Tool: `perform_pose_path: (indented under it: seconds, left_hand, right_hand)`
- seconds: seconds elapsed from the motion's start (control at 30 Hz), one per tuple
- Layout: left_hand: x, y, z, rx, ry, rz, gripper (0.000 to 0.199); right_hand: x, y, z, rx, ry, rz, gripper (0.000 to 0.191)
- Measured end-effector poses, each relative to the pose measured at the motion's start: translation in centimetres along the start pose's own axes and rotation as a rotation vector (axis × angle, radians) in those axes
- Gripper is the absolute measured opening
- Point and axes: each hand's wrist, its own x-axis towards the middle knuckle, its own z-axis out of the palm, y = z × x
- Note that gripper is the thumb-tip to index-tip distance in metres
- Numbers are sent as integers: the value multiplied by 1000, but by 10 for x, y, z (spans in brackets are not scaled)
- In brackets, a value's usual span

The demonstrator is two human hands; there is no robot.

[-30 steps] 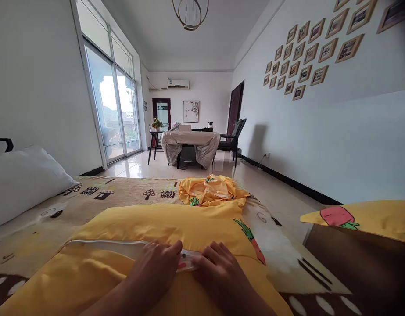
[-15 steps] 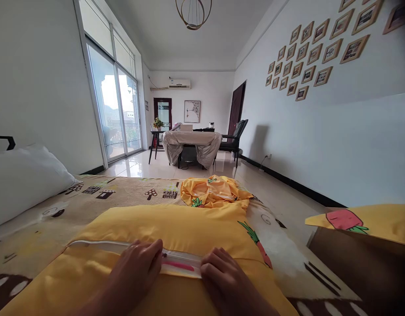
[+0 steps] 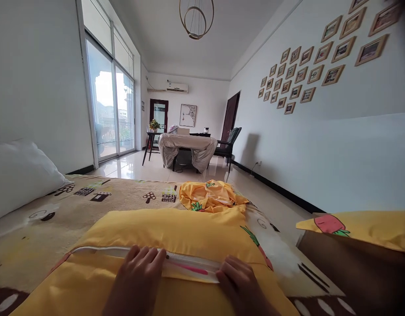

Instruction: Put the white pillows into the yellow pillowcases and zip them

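Note:
A plump yellow pillow [image 3: 139,228] with a printed carrot-like figure at its right side lies in front of me. A white zipper [image 3: 100,249] runs across it, and an opening in the middle shows white cloth with a pink mark. My left hand [image 3: 139,272] is closed on the zipper, its fingertips beside the small dark slider. Farther right, my right hand [image 3: 238,276] pinches the pillowcase edge at the right end of the opening. What lies under the fingers of both hands is hidden.
A crumpled yellow cloth [image 3: 212,196] lies beyond the pillow on the patterned blanket [image 3: 123,193]. At the left is a white pillow [image 3: 21,175]. A cardboard box [image 3: 327,259] with yellow fabric [image 3: 376,224] on top stands at the right. Farther off is a covered table [image 3: 185,141].
My right hand has shifted to the right along the zipper edge, and more of the white strip shows between my hands. My left hand stays near the slider. The camera view has tilted slightly.

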Motion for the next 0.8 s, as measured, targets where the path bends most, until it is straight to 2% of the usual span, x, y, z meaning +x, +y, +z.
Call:
perform_pose_path:
  seconds: [0.1,0.2,0.33,0.5,0.67,0.7,0.8]
  left_hand:
    - [-3,-1,10,-46,14,-41,27]
    - [-6,-1,21,-62,42,-29,26]
    - [-4,-2,27,-69,77,14,25]
    - [0,-5,23,-208,137,-14,20]
    - [-4,-6,24,-240,121,-65,20]
    - [-4,-6,26,-230,140,-71,20]
    - [-4,-5,31,-215,325,-42,19]
  right_hand:
    - [6,-9,-3,-157,-67,31,31]
    - [20,-28,-1,-367,-91,18,18]
    - [47,-63,18,-511,-127,-46,15]
    - [73,-85,58,-525,-173,57,19]
    - [78,-81,78,-461,-63,52,25]
    - [77,-80,79,-429,-39,43,26]
    - [72,-79,79,-326,30,10,27]
